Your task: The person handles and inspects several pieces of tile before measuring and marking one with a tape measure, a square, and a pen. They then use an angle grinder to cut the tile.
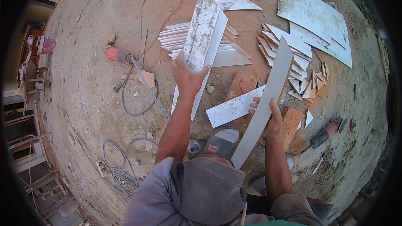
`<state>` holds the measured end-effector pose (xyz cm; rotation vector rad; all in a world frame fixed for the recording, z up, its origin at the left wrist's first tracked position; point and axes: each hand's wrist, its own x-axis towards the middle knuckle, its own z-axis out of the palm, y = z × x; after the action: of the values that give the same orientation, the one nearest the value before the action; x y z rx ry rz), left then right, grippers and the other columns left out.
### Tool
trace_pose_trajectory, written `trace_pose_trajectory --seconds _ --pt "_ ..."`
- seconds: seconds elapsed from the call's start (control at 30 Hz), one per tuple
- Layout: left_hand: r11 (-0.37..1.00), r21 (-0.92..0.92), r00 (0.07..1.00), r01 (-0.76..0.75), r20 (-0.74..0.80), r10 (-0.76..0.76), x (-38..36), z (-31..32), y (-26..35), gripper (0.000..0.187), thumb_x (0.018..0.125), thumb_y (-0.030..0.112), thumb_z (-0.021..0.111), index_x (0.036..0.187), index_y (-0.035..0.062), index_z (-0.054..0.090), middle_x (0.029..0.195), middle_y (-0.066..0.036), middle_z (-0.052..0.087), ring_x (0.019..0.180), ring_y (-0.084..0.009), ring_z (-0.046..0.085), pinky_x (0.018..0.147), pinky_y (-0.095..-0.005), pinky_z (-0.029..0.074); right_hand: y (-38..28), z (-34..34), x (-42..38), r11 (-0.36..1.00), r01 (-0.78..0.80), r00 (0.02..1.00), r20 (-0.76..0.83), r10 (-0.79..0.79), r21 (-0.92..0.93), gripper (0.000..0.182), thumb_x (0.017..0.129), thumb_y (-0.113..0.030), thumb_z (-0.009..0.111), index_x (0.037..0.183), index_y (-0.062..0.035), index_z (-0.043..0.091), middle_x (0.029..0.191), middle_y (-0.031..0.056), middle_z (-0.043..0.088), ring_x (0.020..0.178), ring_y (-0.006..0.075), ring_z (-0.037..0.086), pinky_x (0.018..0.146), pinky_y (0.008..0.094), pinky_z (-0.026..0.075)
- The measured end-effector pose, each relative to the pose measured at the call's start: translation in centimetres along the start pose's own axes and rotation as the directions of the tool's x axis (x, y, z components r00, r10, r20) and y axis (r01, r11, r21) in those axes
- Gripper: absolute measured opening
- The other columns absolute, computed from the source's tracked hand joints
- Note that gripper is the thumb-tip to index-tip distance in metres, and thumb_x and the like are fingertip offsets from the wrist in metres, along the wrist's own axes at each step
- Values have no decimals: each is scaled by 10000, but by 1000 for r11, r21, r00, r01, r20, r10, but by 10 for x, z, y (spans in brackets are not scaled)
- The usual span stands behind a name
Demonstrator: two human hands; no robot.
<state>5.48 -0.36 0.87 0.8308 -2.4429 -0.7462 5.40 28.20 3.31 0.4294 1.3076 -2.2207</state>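
My left hand (189, 74) is at the lower part of a stained white tile piece (202, 33), its thumb and fingers spread across the piece's width. Beneath that piece lies a stack of cut tile strips (175, 39). In my right hand (273, 119) is a long pale tile strip (266, 96), tilted upward to the right, with the thumb on its near edge and fingertips showing on its far side. Behind this strip, a shorter white tile piece (232, 108) rests by a reddish brick (243, 84). A second brick (289, 127) is right of my right hand.
A red power tool (117, 54) with a cable lies at the left, and an angle grinder (328, 134) at the right. Large white sheets (318, 16) and cut pieces (293, 54) lie at the upper right. Coiled cable (121, 175) is at the lower left.
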Motion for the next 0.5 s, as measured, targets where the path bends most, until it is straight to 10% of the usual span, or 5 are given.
trace_pose_trajectory --seconds 0.5 --pt "994 85 995 -66 76 60 -11 34 -20 973 595 319 901 1356 31 366 1252 -233 436 1172 -413 422 1007 -492 372 0 -5 1 1000 7 1000 -10 -7 -6 662 948 -473 535 1299 77 421 1122 201 583 971 260 616 829 388 540"
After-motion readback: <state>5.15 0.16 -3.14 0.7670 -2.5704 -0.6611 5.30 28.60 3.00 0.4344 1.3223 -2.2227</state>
